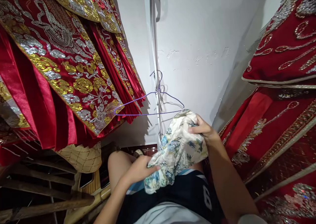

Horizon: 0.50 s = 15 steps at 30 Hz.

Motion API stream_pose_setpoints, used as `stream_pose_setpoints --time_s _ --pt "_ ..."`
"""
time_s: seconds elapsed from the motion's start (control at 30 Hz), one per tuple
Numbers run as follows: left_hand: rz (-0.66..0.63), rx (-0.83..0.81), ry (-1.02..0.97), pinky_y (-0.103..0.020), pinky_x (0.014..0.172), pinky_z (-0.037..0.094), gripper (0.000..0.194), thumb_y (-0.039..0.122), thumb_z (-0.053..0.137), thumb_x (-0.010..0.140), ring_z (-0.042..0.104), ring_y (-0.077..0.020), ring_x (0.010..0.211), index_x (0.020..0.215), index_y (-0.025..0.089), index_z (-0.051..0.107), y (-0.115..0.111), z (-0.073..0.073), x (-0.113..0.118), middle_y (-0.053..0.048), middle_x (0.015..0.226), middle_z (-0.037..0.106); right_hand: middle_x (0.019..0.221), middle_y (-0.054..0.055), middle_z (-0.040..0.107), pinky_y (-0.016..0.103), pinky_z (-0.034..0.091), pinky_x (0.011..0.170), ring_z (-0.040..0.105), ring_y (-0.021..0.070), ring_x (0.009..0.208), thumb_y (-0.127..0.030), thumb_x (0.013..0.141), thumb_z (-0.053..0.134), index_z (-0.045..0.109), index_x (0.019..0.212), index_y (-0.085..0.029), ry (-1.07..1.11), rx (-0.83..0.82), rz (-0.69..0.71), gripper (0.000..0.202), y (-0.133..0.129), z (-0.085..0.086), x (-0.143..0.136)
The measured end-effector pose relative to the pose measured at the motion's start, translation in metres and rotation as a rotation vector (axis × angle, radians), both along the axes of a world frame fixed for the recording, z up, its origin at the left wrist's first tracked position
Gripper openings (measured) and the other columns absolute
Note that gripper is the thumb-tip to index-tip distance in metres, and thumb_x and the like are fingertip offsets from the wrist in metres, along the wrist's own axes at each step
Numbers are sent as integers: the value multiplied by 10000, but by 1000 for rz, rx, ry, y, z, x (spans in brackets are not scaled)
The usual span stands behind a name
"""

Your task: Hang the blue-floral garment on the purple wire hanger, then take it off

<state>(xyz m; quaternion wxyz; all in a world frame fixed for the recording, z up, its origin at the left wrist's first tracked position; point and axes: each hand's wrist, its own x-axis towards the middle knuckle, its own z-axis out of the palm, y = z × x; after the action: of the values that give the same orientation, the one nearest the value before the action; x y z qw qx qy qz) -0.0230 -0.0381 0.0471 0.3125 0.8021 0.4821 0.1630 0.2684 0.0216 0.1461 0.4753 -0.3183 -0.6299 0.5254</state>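
A bunched floral cloth piece (176, 148), white with blue and green flowers, is stretched between my two hands above my lap. My left hand (141, 168) grips its lower left part, thumb on top. At the upper right, my right hand (203, 129) pinches the fabric, with some fingers hidden behind it. Just beyond the cloth, a purple wire hanger (148, 114) hangs by its hook on a thin metal upright. The hanger's right corner comes up close to the cloth's top edge; whether they touch I cannot tell.
Red garments with gold and silver embroidery (81, 75) hang at the left. More red beaded garments (283, 118) hang at the right. A white wall (197, 36) stands behind the metal upright (153, 36). Low at the left are a wooden chair (81, 202) and a phone (86, 179).
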Motion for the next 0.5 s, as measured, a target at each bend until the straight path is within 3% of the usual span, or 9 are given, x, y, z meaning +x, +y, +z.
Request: stream_pose_setpoints --time_s 0.1,0.2,0.27,0.33,0.43,0.5 --pt "139 125 229 -279 592 324 456 528 506 904 494 -181 595 596 192 522 5 17 -31 -24 609 566 630 4 587 290 428 587 524 168 593 -233 549 680 628 685 -187 -229 192 -160 152 32 1 -1" --pt "207 219 296 -291 622 362 463 533 472 908 566 -224 634 581 213 541 12 50 -52 -60 638 626 663 -22 601 285 452 648 539 168 642 -190 579 612 673 851 -197 -182 309 -278 279 66 -8 -21" --pt "209 272 280 -307 691 417 420 518 495 890 634 -268 739 605 225 595 18 71 -60 -93 720 692 750 -2 655 315 481 790 592 191 765 -194 630 578 695 942 -218 -161 306 -263 335 83 -16 -39" --pt "215 311 283 -336 788 451 378 495 512 873 671 -312 869 641 226 642 25 89 -65 -129 848 743 763 21 669 337 474 864 603 206 821 -218 689 545 695 832 -218 -184 247 -278 207 95 -23 -54" --pt "271 341 294 -373 868 460 373 486 496 864 680 -352 982 738 201 702 37 103 -72 -171 1028 755 698 29 634 325 476 770 571 201 741 -225 711 510 624 679 -201 -192 178 -363 121 103 -32 -60" --pt "310 360 269 -373 865 466 409 504 477 871 686 -351 988 844 185 732 45 107 -75 -172 1085 749 711 16 621 291 451 698 533 179 700 -206 696 500 610 703 -197 -169 204 -428 110 103 -34 -55"
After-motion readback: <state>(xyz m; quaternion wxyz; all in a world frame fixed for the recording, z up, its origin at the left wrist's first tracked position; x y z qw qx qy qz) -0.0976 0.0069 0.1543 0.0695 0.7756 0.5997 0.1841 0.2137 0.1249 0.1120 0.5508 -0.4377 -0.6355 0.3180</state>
